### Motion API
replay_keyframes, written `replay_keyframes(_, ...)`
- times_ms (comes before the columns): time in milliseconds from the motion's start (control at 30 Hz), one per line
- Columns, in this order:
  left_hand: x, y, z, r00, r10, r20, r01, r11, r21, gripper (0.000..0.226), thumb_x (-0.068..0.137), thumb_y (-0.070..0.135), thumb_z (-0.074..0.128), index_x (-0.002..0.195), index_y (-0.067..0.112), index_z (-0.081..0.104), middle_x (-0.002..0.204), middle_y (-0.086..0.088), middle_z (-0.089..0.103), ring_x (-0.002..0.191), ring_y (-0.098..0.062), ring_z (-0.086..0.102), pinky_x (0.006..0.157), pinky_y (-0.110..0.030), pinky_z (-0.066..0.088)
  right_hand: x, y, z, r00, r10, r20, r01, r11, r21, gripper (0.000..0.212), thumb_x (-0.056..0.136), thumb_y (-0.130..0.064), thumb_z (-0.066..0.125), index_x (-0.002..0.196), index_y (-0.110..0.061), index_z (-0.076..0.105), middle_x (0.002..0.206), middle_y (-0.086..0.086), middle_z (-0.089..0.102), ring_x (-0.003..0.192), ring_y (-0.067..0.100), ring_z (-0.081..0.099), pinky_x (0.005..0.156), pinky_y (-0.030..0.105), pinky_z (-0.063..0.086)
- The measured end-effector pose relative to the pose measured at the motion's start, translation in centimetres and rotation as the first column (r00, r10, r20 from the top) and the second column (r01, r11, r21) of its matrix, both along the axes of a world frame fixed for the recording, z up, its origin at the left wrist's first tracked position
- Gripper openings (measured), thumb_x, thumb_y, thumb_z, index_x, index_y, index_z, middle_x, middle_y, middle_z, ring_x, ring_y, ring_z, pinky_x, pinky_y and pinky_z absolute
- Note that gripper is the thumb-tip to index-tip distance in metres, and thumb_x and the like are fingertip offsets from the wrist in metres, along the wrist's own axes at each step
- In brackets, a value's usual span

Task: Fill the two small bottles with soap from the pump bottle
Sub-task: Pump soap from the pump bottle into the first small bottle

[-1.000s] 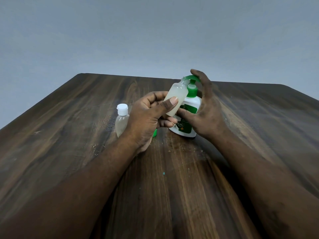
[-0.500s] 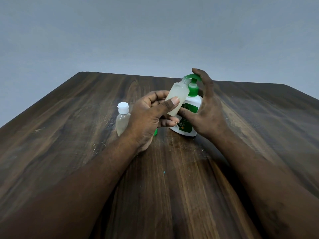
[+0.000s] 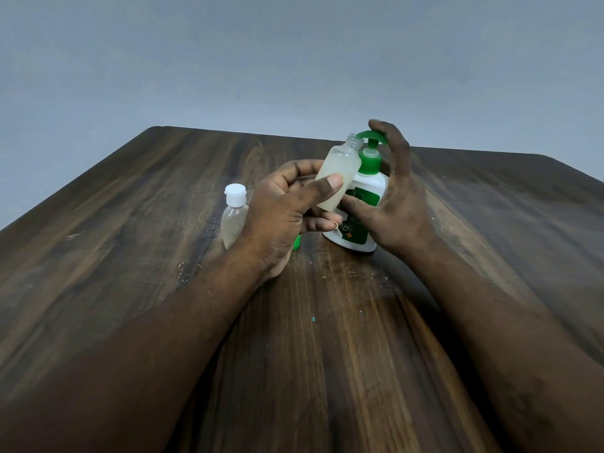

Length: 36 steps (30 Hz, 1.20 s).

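My left hand (image 3: 284, 214) grips an uncapped small translucent bottle (image 3: 340, 173), tilted so its threaded mouth sits just under the green nozzle of the pump bottle (image 3: 366, 194). That white pump bottle, with a green label, stands on the table. My right hand (image 3: 398, 197) wraps its side, thumb on the label and a finger on top of the green pump head (image 3: 371, 136). A second small bottle (image 3: 233, 217) with a white cap stands upright left of my left hand, pale liquid inside. A small green cap (image 3: 296, 242) peeks out below my left hand.
The dark wooden table (image 3: 130, 256) has light crumbs and scuffs around the bottles and a tiny blue speck in front of my hands. A plain grey wall rises behind the table's far edge.
The pump head has risen a little under my right finger, showing more of its stem. The small bottle's mouth stays at the nozzle. The capped bottle has not moved.
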<state>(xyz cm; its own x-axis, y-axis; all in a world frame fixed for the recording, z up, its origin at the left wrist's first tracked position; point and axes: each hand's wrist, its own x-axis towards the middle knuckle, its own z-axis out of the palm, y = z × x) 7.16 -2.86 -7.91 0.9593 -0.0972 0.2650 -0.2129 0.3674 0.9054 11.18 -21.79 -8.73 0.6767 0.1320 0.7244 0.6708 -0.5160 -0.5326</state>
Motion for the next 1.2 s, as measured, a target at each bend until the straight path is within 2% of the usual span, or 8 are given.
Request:
replay_keyframes(233, -0.10, 0.06, 0.11, 1.000, -0.010, -0.001, 0.010, 1.000, -0.009, 0.024, 0.094, 0.014, 0.073, 0.117, 0.010, 0.066, 0.093, -0.010, 0.079, 0.058, -0.018, 0.071, 0.053, -0.021, 0.059, 0.11, -0.03, 0.03, 1.000, 0.006, -0.002, -0.006, 1.000, -0.008, 0.095, 0.080, -0.015, 0.092, 0.155, -0.024, 0.036, 0.125, -0.049, 0.050, 0.112, -0.016, 0.061, 0.083, 0.007, 0.051)
replay_keyframes(433, -0.01, 0.09, 0.10, 1.000, -0.013, -0.005, 0.013, 1.000, -0.013, 0.027, 0.093, 0.014, 0.074, 0.119, 0.008, 0.066, 0.095, -0.012, 0.078, 0.059, -0.020, 0.070, 0.051, -0.021, 0.058, 0.24, -0.15, 0.01, 1.000, -0.003, -0.012, 0.003, 1.000, -0.012, 0.096, 0.080, -0.014, 0.092, 0.157, -0.021, 0.035, 0.128, -0.027, 0.053, 0.109, -0.018, 0.060, 0.080, 0.006, 0.052)
replay_keyframes(567, 0.08, 0.13, 0.05, 1.000, -0.006, -0.005, 0.006, 1.000, -0.010, 0.029, 0.094, 0.014, 0.074, 0.120, 0.006, 0.065, 0.095, -0.010, 0.079, 0.059, -0.021, 0.070, 0.051, -0.021, 0.058, 0.29, -0.24, -0.11, 1.000, 0.009, -0.011, -0.009, 1.000, -0.013, 0.094, 0.080, -0.013, 0.092, 0.156, -0.020, 0.036, 0.123, -0.045, 0.052, 0.107, -0.020, 0.060, 0.080, 0.004, 0.050)
replay_keyframes(700, 0.02, 0.12, 0.02, 1.000, -0.010, -0.002, 0.010, 1.000, -0.010, 0.028, 0.093, 0.013, 0.074, 0.119, 0.007, 0.066, 0.103, -0.019, 0.078, 0.058, -0.020, 0.070, 0.051, -0.021, 0.059, 0.29, -0.08, 0.04, 1.000, 0.013, 0.004, -0.013, 1.000, -0.015, 0.090, 0.081, -0.014, 0.091, 0.153, -0.021, 0.037, 0.125, -0.054, 0.046, 0.108, -0.017, 0.061, 0.080, 0.007, 0.052)
replay_keyframes(833, 0.02, 0.08, -0.19, 1.000, -0.020, -0.008, 0.020, 1.000, 0.004, 0.029, 0.092, 0.012, 0.075, 0.119, 0.006, 0.065, 0.099, -0.016, 0.077, 0.057, -0.020, 0.070, 0.051, -0.021, 0.059, 0.32, -0.04, -0.08, 1.000, 0.010, 0.002, -0.010, 1.000, -0.008, 0.086, 0.082, -0.015, 0.091, 0.150, -0.020, 0.040, 0.123, -0.035, 0.057, 0.108, -0.011, 0.065, 0.081, 0.011, 0.054)
replay_keyframes(1000, 0.21, 0.17, -0.14, 1.000, -0.010, -0.006, 0.010, 1.000, -0.016, 0.030, 0.094, 0.012, 0.073, 0.121, 0.005, 0.064, 0.100, -0.014, 0.077, 0.058, -0.021, 0.070, 0.052, -0.021, 0.058, 0.14, 0.07, 0.05, 1.000, -0.004, 0.008, 0.004, 1.000, -0.026, 0.097, 0.079, -0.021, 0.095, 0.156, -0.025, 0.035, 0.122, -0.031, 0.057, 0.109, -0.015, 0.062, 0.083, 0.005, 0.048)
replay_keyframes(1133, 0.17, 0.19, -0.10, 1.000, -0.014, -0.004, 0.014, 1.000, -0.024, 0.030, 0.093, 0.012, 0.073, 0.121, 0.005, 0.064, 0.100, -0.014, 0.078, 0.058, -0.020, 0.070, 0.051, -0.021, 0.058, 0.21, 0.03, 0.17, 1.000, -0.009, 0.020, 0.010, 0.999, -0.042, 0.100, 0.079, -0.022, 0.095, 0.158, -0.026, 0.034, 0.130, -0.019, 0.061, 0.117, -0.002, 0.065, 0.091, 0.013, 0.053)
replay_keyframes(1200, 0.13, 0.18, -0.06, 1.000, -0.015, -0.006, 0.015, 1.000, -0.027, 0.029, 0.093, 0.012, 0.074, 0.120, 0.006, 0.065, 0.100, -0.013, 0.078, 0.058, -0.021, 0.070, 0.051, -0.021, 0.058, 0.21, 0.08, 0.15, 1.000, -0.009, 0.023, 0.010, 0.999, -0.039, 0.097, 0.080, -0.020, 0.094, 0.157, -0.028, 0.035, 0.130, -0.024, 0.059, 0.116, -0.002, 0.065, 0.088, 0.014, 0.054)
